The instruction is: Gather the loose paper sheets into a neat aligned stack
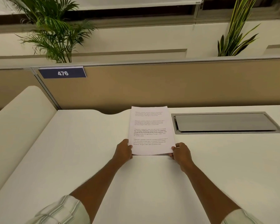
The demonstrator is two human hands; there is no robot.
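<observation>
Soft, warm, even light falls on the desk; no harsh glare. A thin shadow sits under the paper edge between the fingers. Wide-angle bending curves the partition. Far text blurs.

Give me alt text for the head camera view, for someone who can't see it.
Two bare hands, left hand and right hand, grip the near corners of a printed paper stack on a white desk. A closed metal cable hatch lies right of it.
</observation>
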